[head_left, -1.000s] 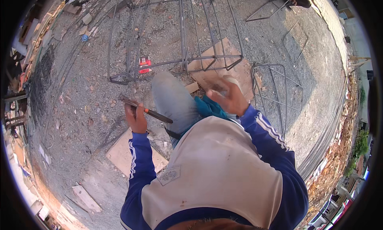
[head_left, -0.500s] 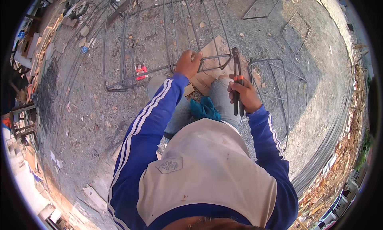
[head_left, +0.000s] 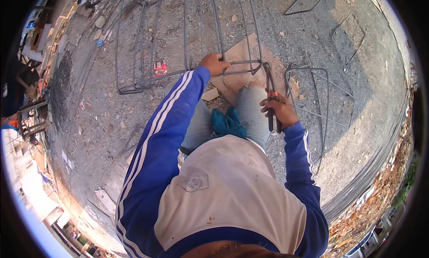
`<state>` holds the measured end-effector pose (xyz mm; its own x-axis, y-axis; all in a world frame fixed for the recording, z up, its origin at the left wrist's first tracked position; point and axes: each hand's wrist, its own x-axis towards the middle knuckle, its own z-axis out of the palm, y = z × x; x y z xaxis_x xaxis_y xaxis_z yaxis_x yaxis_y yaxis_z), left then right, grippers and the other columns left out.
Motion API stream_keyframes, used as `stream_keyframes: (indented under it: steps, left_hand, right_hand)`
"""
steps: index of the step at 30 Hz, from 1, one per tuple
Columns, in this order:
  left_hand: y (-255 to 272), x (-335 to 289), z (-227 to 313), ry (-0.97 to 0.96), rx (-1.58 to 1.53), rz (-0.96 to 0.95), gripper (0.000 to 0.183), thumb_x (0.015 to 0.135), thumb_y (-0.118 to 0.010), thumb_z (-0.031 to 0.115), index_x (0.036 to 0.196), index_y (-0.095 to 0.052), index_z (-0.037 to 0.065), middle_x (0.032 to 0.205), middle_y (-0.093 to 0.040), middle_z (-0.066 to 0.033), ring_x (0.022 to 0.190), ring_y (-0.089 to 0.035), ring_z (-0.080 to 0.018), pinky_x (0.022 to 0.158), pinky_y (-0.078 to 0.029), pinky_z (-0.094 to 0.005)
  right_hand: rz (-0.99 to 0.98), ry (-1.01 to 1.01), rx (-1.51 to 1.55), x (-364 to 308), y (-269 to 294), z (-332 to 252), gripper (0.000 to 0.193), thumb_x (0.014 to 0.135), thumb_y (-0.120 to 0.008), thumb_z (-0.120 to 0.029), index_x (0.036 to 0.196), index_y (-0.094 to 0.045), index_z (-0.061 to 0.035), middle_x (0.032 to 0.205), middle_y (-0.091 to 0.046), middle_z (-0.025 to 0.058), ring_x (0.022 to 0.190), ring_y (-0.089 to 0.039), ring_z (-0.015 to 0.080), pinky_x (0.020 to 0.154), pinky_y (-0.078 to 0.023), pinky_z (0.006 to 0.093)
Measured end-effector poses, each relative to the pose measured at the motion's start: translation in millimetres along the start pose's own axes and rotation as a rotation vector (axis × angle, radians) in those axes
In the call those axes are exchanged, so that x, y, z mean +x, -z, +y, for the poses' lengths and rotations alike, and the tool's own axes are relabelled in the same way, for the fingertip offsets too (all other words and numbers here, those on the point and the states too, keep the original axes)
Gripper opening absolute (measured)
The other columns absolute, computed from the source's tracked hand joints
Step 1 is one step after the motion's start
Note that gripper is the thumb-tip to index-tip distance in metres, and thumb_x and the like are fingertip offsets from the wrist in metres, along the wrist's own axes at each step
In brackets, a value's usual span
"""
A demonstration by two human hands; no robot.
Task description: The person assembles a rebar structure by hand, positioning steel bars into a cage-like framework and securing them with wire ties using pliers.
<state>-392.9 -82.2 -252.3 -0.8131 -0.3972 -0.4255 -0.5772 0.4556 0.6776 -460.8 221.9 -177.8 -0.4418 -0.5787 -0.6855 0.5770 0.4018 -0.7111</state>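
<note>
A frame of bent steel rebar [head_left: 186, 32] stretches out ahead of me, its near end close to my knees. My left hand [head_left: 214, 65] is closed around a bar at this near end. In my right hand [head_left: 281, 110] I grip a pair of pincers [head_left: 270, 86] with dark handles and orange bands, jaws pointing away from me. The jaws stand just right of the frame's near right corner, apparently apart from it. A teal cloth [head_left: 228, 123] lies between my thighs. Brown cardboard [head_left: 237, 79] lies on the ground beneath the frame's near right end.
Bent rebar pieces lie right of me [head_left: 327, 97], with a diamond-shaped loop [head_left: 349, 39] farther off. A small red packet [head_left: 160, 68] lies among the bars. Long rods [head_left: 357, 186] run along the right side. Wooden scraps and debris [head_left: 33, 141] line the left edge.
My right hand and the pincers have moved slightly right and nearer to me, away from the frame's corner. My left hand keeps its hold on the rebar. The view has shifted slightly.
</note>
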Motion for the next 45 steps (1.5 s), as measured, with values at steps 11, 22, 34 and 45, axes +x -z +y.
stream_keyframes:
  steps: [11, 22, 34, 45]
  left_hand:
    - [12, 20, -8, -0.001, 0.094, -0.097, 0.062, 0.087, -0.052, 0.056, 0.077, -0.065, -0.004, 0.059, -0.057, -0.0159, 0.059, -0.061, -0.0267, 0.061, -0.047, -0.0411]
    - [1, 31, -33, -0.164, -0.006, -0.006, 0.056, 0.086, -0.054, 0.050, 0.074, -0.066, -0.003, 0.061, -0.059, -0.0190, 0.058, -0.059, -0.0294, 0.061, -0.045, -0.0416]
    - [2, 27, -27, -0.174, -0.056, 0.019, 0.050, 0.086, -0.057, 0.048, 0.081, -0.066, -0.001, 0.068, -0.061, -0.0207, 0.066, -0.061, -0.0333, 0.064, -0.046, -0.0423]
    - [-8, 31, -35, -0.266, -0.049, 0.222, 0.050, 0.079, -0.063, 0.046, 0.085, -0.065, -0.003, 0.073, -0.062, -0.0239, 0.071, -0.063, -0.0388, 0.065, -0.047, -0.0441]
  right_hand:
    - [-0.091, 0.113, -0.535, 62, -59, 36, 0.036, 0.081, -0.062, -0.022, 0.107, -0.056, 0.0030, 0.087, -0.062, 0.0148, 0.081, -0.062, 0.0240, 0.069, -0.047, 0.0341]
    - [-0.091, 0.226, -1.197, 72, -65, -16, 0.045, 0.079, -0.059, -0.029, 0.114, -0.056, -0.0014, 0.096, -0.065, 0.0256, 0.091, -0.064, 0.0403, 0.077, -0.050, 0.0447]
    - [-0.213, -0.058, -1.426, 60, -103, -81, 0.041, 0.078, -0.051, -0.015, 0.116, -0.051, 0.0023, 0.097, -0.064, 0.0286, 0.094, -0.063, 0.0408, 0.080, -0.049, 0.0450]
    - [0.166, 0.140, -1.189, 49, -121, 8, 0.052, 0.077, -0.053, -0.013, 0.125, -0.040, 0.0018, 0.101, -0.062, 0.0294, 0.096, -0.061, 0.0445, 0.083, -0.047, 0.0475]
